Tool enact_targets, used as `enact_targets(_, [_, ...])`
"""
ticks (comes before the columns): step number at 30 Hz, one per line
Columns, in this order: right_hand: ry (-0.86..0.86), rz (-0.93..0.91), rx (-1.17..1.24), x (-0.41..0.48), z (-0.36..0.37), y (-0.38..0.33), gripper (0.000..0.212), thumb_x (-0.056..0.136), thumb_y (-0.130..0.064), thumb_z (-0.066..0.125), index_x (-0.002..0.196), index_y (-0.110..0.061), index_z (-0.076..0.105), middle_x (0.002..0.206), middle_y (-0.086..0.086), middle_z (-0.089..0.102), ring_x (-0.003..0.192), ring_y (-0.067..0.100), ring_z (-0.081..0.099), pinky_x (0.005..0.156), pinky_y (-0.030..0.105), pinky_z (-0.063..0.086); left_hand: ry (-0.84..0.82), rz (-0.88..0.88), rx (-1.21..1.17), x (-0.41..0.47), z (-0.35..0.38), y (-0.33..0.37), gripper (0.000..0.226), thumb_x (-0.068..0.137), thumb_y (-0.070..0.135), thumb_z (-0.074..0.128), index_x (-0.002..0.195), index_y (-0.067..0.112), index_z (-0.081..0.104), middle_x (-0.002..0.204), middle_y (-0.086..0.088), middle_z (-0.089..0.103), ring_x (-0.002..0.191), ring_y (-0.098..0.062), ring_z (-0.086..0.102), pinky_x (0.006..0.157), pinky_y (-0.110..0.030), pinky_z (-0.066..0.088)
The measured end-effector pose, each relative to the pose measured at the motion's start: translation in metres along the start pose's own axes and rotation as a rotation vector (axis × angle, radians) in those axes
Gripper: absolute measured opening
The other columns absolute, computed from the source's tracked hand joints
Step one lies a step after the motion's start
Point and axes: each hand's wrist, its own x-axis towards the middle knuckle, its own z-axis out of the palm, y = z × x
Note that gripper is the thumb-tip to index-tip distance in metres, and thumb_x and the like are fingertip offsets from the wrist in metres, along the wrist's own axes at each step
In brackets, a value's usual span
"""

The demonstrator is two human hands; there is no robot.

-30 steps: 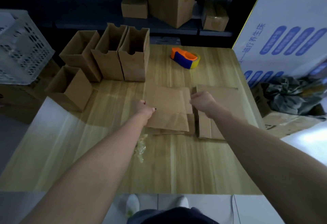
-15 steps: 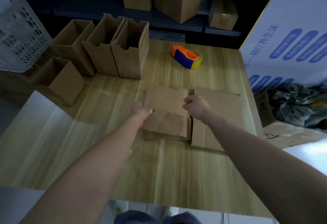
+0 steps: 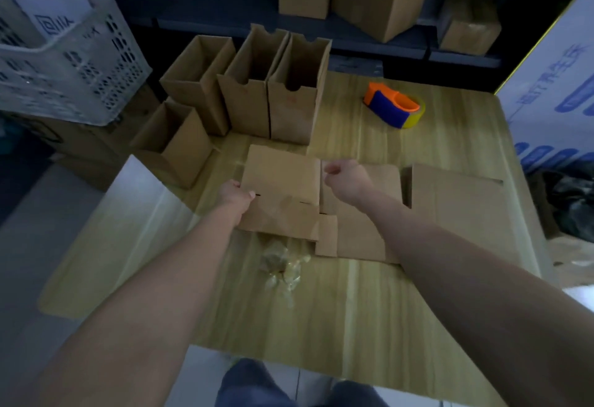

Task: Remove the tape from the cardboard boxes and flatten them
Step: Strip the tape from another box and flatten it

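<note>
Head view showed the left hand [image 3: 236, 196] gripping the left edge of the flattened box [image 3: 283, 181], fingers curled over the cardboard beside a flap slot. The right hand [image 3: 348, 178] hovered at that box's right edge with its fingers curled in. I could not tell whether it pinched the edge or held nothing. The flattened box lay on the wooden table [image 3: 321, 310], partly overlapping a second flat sheet [image 3: 360, 233], with a third flat sheet [image 3: 456, 213] just beside that. A crumpled wad of clear tape [image 3: 283, 265] sat on the table just in front of the box. Four upright boxes [image 3: 295, 107] stood open-topped at the far left, and an orange and blue tape dispenser [image 3: 393, 109] lay well apart at the far right.

The step in hand looked like settling this flattened box onto the pile. Doing it well probably meant pressing the creases flat with open palms, squaring its edges to the sheet beneath, and keeping the sticky wad clear of the cardboard.

Compared with half a second earlier, the left hand kept its hold at the same slot. More of the second sheet was exposed to the right of the box, so the box seemed to have shifted left. The tape wad, hidden then, was visible again.
</note>
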Motion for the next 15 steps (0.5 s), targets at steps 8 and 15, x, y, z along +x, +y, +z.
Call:
enact_targets(8, [0.108,0.082,0.024,0.002,0.026,-0.016,0.025,0.095,-0.008,0.049,0.115,-0.004,0.063,0.115,0.014,0.063,0.108,0.026,0.059,0.090,0.034,0.048,-0.082,0.044,0.156,0.031,-0.018,0.003,0.038,0.088,0.012,0.064,0.124,0.002,0.052,0.128,-0.016,0.056,0.115,-0.032,0.053,0.092,-0.035,0.043])
enact_targets(15, [0.137,0.130,-0.063,0.006,0.046,-0.030,0.029,0.094,-0.010,0.049,0.120,-0.003,0.060,0.118,0.016,0.061,0.113,0.032,0.056,0.091,0.035,0.046,-0.210,0.128,0.394,0.034,-0.017,-0.003,0.048,0.084,0.023,0.071,0.122,-0.001,0.053,0.127,-0.018,0.057,0.116,-0.033,0.055,0.092,-0.034,0.045])
